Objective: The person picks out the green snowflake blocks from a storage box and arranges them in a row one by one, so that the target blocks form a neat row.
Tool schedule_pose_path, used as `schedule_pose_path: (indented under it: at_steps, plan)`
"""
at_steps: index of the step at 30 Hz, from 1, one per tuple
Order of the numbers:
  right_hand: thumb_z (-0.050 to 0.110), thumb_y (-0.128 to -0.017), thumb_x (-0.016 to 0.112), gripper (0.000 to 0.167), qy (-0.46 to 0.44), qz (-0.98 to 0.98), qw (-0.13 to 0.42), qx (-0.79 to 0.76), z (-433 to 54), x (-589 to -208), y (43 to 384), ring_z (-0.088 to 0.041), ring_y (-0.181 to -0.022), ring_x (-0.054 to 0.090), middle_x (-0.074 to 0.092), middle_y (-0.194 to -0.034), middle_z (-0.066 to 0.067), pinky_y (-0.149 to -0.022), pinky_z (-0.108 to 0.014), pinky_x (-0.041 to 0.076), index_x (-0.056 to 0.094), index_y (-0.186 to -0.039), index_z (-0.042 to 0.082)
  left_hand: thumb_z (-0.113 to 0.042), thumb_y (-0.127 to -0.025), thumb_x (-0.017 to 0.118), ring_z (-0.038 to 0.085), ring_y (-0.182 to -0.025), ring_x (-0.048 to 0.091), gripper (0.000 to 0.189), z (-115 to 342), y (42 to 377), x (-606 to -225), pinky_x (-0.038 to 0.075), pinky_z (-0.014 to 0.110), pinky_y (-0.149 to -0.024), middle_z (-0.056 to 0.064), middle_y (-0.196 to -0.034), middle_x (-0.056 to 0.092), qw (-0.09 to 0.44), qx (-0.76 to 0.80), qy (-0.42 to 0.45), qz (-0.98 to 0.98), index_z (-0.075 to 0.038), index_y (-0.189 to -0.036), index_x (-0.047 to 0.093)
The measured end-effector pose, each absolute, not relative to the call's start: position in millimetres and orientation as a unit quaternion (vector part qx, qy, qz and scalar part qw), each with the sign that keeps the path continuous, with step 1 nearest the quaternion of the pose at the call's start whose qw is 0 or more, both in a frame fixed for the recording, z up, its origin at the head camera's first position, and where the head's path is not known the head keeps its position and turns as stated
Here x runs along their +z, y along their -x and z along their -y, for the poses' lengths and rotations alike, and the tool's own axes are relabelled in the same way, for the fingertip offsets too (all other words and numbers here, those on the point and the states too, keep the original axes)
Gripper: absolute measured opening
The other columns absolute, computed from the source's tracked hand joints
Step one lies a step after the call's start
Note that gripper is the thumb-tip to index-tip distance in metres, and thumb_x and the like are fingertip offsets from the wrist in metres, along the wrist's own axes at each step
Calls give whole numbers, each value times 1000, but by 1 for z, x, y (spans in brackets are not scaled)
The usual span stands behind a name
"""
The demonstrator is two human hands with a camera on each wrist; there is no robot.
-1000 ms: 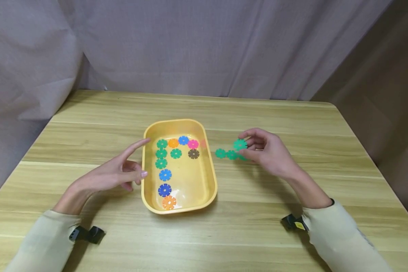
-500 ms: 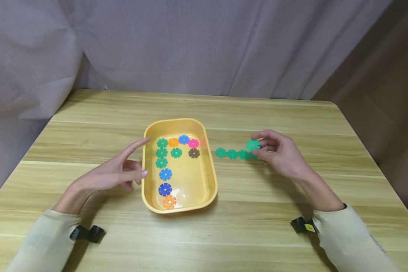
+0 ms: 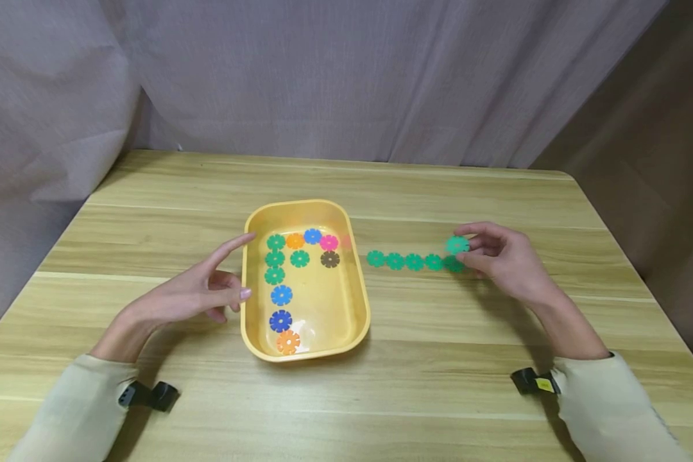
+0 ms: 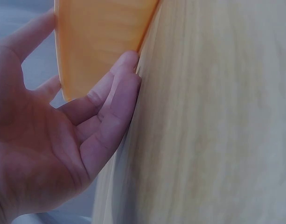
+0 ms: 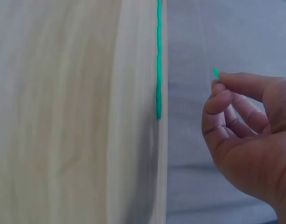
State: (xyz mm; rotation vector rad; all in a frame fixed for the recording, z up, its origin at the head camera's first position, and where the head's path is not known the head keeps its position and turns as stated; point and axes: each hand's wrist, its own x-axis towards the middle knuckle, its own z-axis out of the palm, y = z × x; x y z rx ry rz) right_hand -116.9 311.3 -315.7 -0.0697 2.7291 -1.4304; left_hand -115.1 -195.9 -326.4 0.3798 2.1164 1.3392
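In the head view my right hand (image 3: 511, 263) pinches a green snowflake building disc (image 3: 457, 244) between thumb and fingertips. The right wrist view shows this disc (image 5: 216, 73) nearly edge-on, raised off the table. Below it, a straight row of several green snowflake discs (image 3: 414, 261) lies flat on the table, its right end partly behind the held disc and fingers. My left hand (image 3: 190, 292) rests at the left side of a yellow tray (image 3: 362, 314), index finger stretched to the rim and thumb touching it lower down. In the left wrist view the other fingers (image 4: 115, 100) lie against the tray's outer side.
Inside the tray lie several snowflake discs in green, orange, blue, pink and brown, such as a dark blue disc (image 3: 280, 321). A reddish patch (image 3: 346, 241) shows through the tray's right wall. The wooden table (image 3: 439, 398) ends at a grey curtain (image 3: 335, 77).
My right hand has moved rightward along the row with the green snowflake disc, and more of the row now shows. My left hand and the tray have stayed in place.
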Motion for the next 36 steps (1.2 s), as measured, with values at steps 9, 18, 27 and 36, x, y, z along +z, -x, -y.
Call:
schedule_pose_path:
  at_steps: [9, 18, 27, 36]
  plan:
    - [16, -95, 80, 44, -3, -892, 57, -449, -333, -316, 120, -10, -73, 66, 64, -96, 8, -62, -27, 57, 66, -135, 6, -28, -101, 73, 22, -86, 66, 94, 196, 115, -326, 63, 43, -74, 16, -94, 65, 303, 506, -139, -795, -40, -169, 9]
    - [13, -97, 77, 44, -10, -894, 85, -439, -345, -319, 123, -10, -74, 66, 67, -95, 6, -65, -28, 60, 64, -138, 1, -28, -101, 73, 22, -86, 65, 94, 195, 115, -325, 62, 43, -74, 16, -93, 64, 304, 510, -141, -793, -40, -169, 8]
    - [5, -98, 73, 45, -9, -898, 120, -423, -352, -326, 126, -9, -73, 65, 66, -101, -8, -68, -29, 62, 62, -140, -5, -28, -101, 72, 22, -87, 66, 94, 196, 114, -325, 62, 43, -74, 17, -94, 64, 301, 505, -143, -796, -40, -169, 8]
    - [6, -99, 72, 45, -13, -895, 147, -422, -353, -326, 126, -12, -77, 69, 68, -100, -10, -71, -31, 64, 62, -141, -3, -28, -101, 73, 22, -86, 66, 94, 196, 114, -325, 62, 44, -74, 17, -93, 64, 301, 504, -143, -797, -41, -168, 8]
